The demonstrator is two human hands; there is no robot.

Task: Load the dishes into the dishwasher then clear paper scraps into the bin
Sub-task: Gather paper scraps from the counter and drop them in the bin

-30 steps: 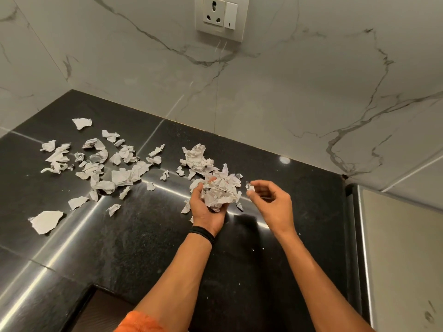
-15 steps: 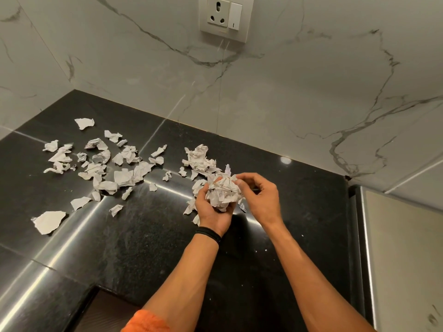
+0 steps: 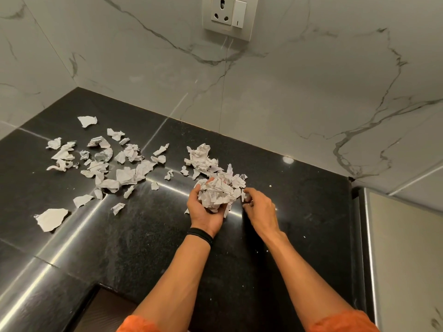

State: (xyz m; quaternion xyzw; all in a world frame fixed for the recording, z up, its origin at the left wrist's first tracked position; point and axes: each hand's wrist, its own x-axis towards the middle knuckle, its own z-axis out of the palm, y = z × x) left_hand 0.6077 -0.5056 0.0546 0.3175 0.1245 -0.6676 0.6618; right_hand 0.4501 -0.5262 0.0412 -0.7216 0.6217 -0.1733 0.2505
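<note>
Left hand (image 3: 205, 213) palm up, fingers curled round a wad (image 3: 219, 194) of crumpled white paper, holding it just above the black worktop (image 3: 143, 236). Black wristband (image 3: 200, 236) on the left wrist. Right hand (image 3: 260, 210) just beside the wad on its right, back of hand up, fingers bent. Its fingertips are at a small scrap (image 3: 244, 196) on the wad's edge. Cannot tell if it pinches that scrap or only touches it.

More paper is still on the worktop. A crumpled pile (image 3: 200, 156) lies right behind the wad, towards the wall, with a few bits beside it. Loose scraps (image 3: 103, 164) are spread over the left part of the worktop, well apart from the hands. One flat big piece (image 3: 51, 219) lies nearest the front left edge, another single piece (image 3: 87, 121) farthest back. Tiny white crumbs dot the surface right of the hands.

Marble wall (image 3: 311, 92) behind and left, forming a corner. Socket (image 3: 230, 16) with a switch on the wall, top centre. Pale panel (image 3: 407, 259) at the right edge, next to the worktop's end. Orange sleeves (image 3: 342, 322) show at the bottom. Neither bin nor dishwasher is in view.
</note>
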